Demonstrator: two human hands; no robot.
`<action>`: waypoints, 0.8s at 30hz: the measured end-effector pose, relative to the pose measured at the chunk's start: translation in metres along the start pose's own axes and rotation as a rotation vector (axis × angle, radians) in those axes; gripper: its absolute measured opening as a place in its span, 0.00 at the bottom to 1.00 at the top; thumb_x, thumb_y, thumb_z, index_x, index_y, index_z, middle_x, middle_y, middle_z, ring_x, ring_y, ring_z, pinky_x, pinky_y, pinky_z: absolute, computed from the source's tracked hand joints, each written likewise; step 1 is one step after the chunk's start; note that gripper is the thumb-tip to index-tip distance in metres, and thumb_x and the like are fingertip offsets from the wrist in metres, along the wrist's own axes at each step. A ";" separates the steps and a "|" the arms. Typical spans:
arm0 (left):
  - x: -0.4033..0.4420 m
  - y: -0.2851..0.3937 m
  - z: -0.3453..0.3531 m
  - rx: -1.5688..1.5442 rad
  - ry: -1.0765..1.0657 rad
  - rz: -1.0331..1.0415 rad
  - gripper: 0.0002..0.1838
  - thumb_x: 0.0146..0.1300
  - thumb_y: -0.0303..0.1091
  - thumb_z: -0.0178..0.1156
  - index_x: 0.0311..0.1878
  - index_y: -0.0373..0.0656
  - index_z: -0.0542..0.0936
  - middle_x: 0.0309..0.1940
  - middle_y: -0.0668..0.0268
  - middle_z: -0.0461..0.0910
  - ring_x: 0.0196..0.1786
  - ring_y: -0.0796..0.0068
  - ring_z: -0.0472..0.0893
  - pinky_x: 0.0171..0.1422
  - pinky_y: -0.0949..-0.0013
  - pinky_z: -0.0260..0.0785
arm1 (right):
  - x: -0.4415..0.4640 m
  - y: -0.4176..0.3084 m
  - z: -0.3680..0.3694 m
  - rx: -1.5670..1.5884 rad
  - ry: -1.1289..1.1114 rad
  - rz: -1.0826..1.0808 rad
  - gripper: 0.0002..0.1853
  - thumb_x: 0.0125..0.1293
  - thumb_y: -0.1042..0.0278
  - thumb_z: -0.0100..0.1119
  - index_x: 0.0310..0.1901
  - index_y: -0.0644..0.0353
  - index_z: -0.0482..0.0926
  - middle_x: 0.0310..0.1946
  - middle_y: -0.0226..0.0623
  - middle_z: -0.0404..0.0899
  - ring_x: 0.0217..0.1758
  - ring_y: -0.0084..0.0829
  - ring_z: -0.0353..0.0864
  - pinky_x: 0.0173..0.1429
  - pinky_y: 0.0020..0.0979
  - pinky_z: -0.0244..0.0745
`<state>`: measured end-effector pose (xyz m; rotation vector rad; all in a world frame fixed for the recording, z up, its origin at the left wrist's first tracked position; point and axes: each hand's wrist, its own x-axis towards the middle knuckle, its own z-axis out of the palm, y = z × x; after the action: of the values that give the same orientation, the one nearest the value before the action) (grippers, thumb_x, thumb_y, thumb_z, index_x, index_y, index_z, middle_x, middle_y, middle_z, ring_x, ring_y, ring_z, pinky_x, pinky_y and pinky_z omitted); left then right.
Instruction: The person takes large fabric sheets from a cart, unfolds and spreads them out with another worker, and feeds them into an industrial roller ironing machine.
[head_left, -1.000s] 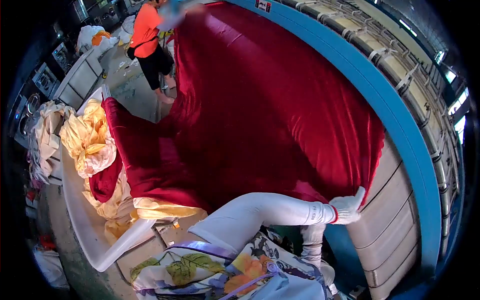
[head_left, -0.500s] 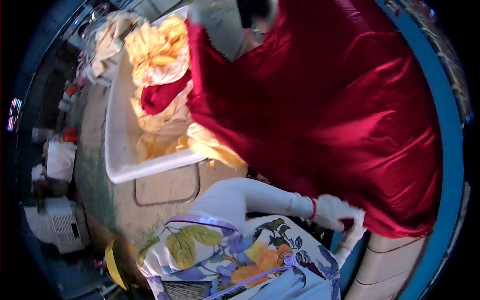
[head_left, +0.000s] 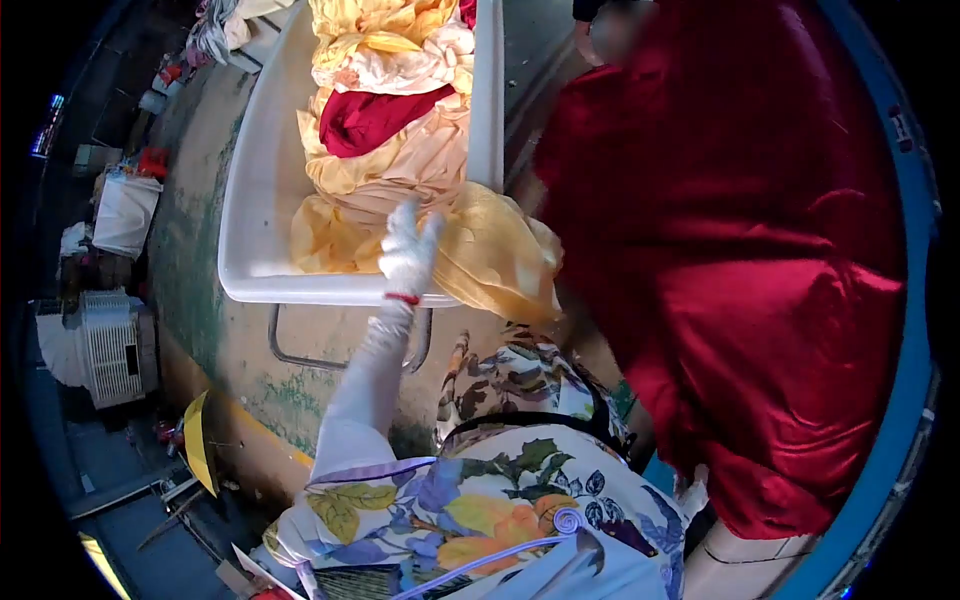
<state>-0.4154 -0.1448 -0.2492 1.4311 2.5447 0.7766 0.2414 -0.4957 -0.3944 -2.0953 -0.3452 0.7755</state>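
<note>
Worn floor (head_left: 190, 230) on the left, blue frame (head_left: 915, 220) curving down the right. Between them, nearer the frame, a broad spread of red cloth (head_left: 760, 250), draped at its near end over a pale panel (head_left: 755, 560). Farther left, apart from it, a white tub (head_left: 240, 210) heaped with yellow and peach folds, a small red piece (head_left: 375, 122) among them. Over the tub's near right corner, a yellow cloth (head_left: 500, 245), partly hanging outside.

Above the near rim, the left hand (head_left: 408, 255), gloved and blurred, fingers spread apart, just beside the yellow cloth; cannot tell about contact. At the red cloth's near edge, the right hand (head_left: 695, 492), mostly hidden behind the floral top (head_left: 500, 510); cannot tell whether clamped or merely resting.

Judging by sheen and creases, red cloth probably soft, limp, rather slippery, and heavy for its breadth; best taken by hem or corner, in a gathered fold. Yellow cloth likely lighter; easiest by the loose overhanging end.

Compared with half a second ago: left hand now over the tub instead of by the red cloth's near edge; red cloth no longer stretched across the tub's side; yellow cloth more exposed.
</note>
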 end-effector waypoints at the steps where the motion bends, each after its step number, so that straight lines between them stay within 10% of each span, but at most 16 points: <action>1: 0.023 -0.021 0.002 0.006 -0.152 -0.178 0.31 0.66 0.59 0.52 0.60 0.41 0.75 0.53 0.58 0.79 0.55 0.66 0.77 0.60 0.62 0.70 | -0.009 -0.016 0.021 0.269 0.046 0.115 0.20 0.61 0.62 0.64 0.52 0.63 0.80 0.48 0.37 0.81 0.45 0.35 0.78 0.43 0.40 0.78; 4: 0.045 -0.130 0.028 -0.359 -0.582 -0.295 0.40 0.67 0.69 0.42 0.64 0.41 0.72 0.54 0.61 0.79 0.55 0.68 0.77 0.62 0.65 0.67 | -0.010 0.016 -0.020 0.433 0.177 0.224 0.19 0.62 0.59 0.61 0.50 0.64 0.80 0.44 0.37 0.82 0.46 0.36 0.77 0.45 0.43 0.76; 7: 0.006 -0.029 0.024 -0.766 -0.746 -0.497 0.33 0.70 0.62 0.45 0.61 0.41 0.75 0.53 0.61 0.79 0.52 0.71 0.78 0.61 0.66 0.68 | -0.007 0.014 -0.072 0.234 0.290 0.235 0.22 0.63 0.57 0.60 0.53 0.64 0.77 0.46 0.39 0.80 0.48 0.39 0.76 0.47 0.45 0.75; 11: -0.009 -0.059 0.120 -0.672 -0.873 -0.082 0.23 0.69 0.49 0.52 0.57 0.43 0.78 0.53 0.60 0.79 0.55 0.69 0.76 0.61 0.68 0.66 | -0.015 -0.052 -0.056 0.053 0.227 0.210 0.25 0.62 0.56 0.59 0.57 0.64 0.74 0.51 0.41 0.77 0.52 0.41 0.75 0.52 0.44 0.73; 18: -0.036 0.070 0.005 -0.478 -0.681 -0.484 0.17 0.65 0.41 0.56 0.50 0.41 0.80 0.40 0.64 0.82 0.48 0.72 0.78 0.51 0.70 0.70 | -0.046 -0.137 0.036 -0.612 -0.367 0.133 0.32 0.60 0.56 0.58 0.64 0.64 0.68 0.61 0.45 0.71 0.58 0.44 0.73 0.60 0.43 0.70; 22: -0.034 0.112 -0.049 -1.027 -0.475 -0.064 0.15 0.66 0.35 0.55 0.52 0.40 0.80 0.44 0.64 0.82 0.50 0.74 0.79 0.54 0.73 0.70 | -0.056 -0.222 0.114 -1.065 -0.634 -0.037 0.36 0.60 0.55 0.58 0.68 0.64 0.65 0.67 0.47 0.67 0.62 0.46 0.72 0.64 0.42 0.68; 24: -0.033 0.146 -0.083 -1.008 -0.271 0.258 0.15 0.67 0.32 0.54 0.53 0.39 0.79 0.48 0.63 0.82 0.52 0.72 0.79 0.58 0.72 0.71 | -0.040 -0.251 0.153 -0.586 -0.591 -0.510 0.45 0.51 0.67 0.66 0.71 0.63 0.58 0.69 0.47 0.64 0.70 0.39 0.67 0.69 0.34 0.65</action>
<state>-0.3141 -0.1419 -0.1116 1.3275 1.3770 1.4730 0.1215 -0.2691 -0.2458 -2.0898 -1.5167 1.0438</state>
